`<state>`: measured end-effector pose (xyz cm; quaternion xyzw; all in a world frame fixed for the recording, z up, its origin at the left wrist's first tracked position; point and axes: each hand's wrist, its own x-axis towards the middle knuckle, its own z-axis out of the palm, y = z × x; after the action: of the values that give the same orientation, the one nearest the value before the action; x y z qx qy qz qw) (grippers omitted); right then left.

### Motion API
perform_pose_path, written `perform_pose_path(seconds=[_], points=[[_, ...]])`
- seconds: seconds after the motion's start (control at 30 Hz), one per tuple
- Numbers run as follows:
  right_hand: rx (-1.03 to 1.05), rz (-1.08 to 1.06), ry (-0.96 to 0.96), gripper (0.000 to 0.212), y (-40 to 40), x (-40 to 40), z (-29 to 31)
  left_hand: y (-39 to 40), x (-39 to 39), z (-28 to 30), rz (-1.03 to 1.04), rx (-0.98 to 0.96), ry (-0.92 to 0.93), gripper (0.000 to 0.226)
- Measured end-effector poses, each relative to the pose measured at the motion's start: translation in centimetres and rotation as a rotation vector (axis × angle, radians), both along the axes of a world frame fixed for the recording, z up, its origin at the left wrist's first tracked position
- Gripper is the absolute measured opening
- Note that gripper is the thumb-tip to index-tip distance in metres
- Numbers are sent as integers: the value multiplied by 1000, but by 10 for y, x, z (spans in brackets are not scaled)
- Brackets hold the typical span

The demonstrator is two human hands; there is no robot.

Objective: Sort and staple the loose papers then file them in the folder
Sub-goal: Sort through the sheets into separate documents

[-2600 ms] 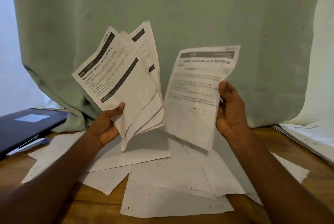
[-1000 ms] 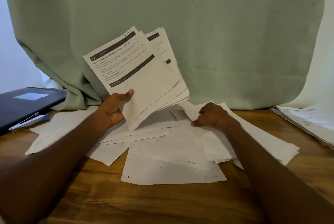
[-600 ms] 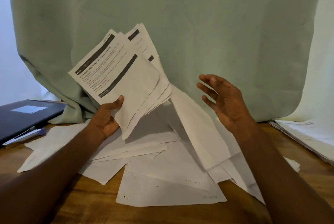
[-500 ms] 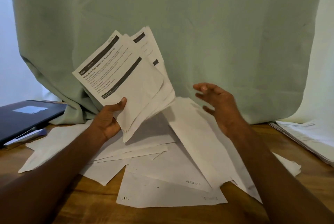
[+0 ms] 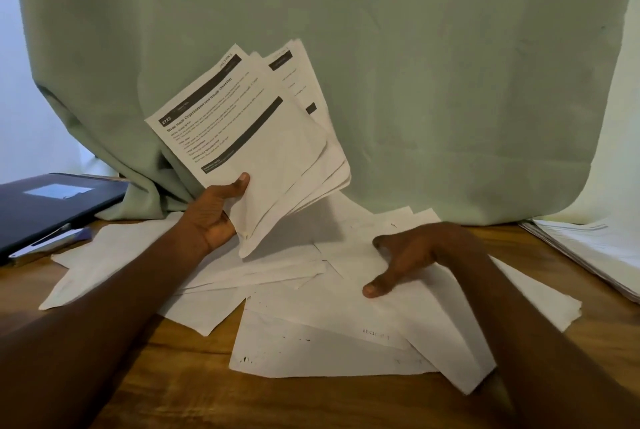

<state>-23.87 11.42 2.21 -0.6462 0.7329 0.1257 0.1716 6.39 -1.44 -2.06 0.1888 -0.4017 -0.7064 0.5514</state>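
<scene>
Reading "Shoe Rack Organization" sheaf [image 5: 256,138].

The top sheet [image 5: 249,138] you held up read "2723" and "Shoe Rack Organization and Inside Cleaning"; its smaller print stayed illegible.

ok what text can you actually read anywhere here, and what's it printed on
"2723": dark header bar of the top sheet held in the left hand.
"Shoe Rack Organization and Inside Cleaning": title under that bar.
Body lines on that sheet, and print on the sheets behind: too small to read.
Mirrored show-through on a face-down sheet on the table: unreadable.
Folder label: no text legible.
</scene>
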Motion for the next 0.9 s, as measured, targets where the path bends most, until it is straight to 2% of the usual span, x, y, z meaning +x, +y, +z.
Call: perform_pose_path(seconds=[0.07, 0.13, 0.17, 0.27, 0.3, 0.37, 0.4, 0.47, 0.53, 0.6, 0.63, 0.67, 0.77, 0.9], points=[[-43, 6, -49, 115, -5, 2, -8, 4, -4, 1, 54, 16, -38, 49], [-169, -7, -90, 101, -10, 4, -13, 8, -8, 2, 83, 31, -62, 23], [-244, -19, -116, 98, -11, 4, -15, 10, -8, 3, 80, 37, -65, 20], [-481, -114, -181, 94, -16, -3, -26, 11, -5, 4, 72, 48, -28, 34], [-566, -142, -195, 85, -17, -8, -26, 10, -3, 3, 74, 48, -9, 32], [-757, -181, -308, 49, -8, -9, -13, 7, 1, 2, 63, 33, 32, 24], [-862, -203, -461, 34, -3, -9, -4, 6, 2, 2, 59, 25, 46, 24], [-1001, -255, -969, 25, 3, -12, 12, 4, 2, 3, 40, 14, 60, 32], [-897, -203, -1573, 37, 6, -17, 19, 5, 2, 4, 24, -7, 45, 50], [-719, -104, -1943, 49, 11, -16, 18, 4, 3, 3, 15, -30, 21, 83], [-671, -66, -2062, 52, 11, -16, 16, 5, 3, 3, 19, -35, 16, 92], [-639, -47, -2168, 54, 10, -16, 14, 5, 2, 3, 29, -41, 22, 90], [-490, -36, -2435, 50, 3, -17, -1, 5, 1, 2, 38, -50, 43, 68], [-512, -39, -2510, 37, 3, -10, -8, 9, 0, 3, 35, -72, 49, 53]])
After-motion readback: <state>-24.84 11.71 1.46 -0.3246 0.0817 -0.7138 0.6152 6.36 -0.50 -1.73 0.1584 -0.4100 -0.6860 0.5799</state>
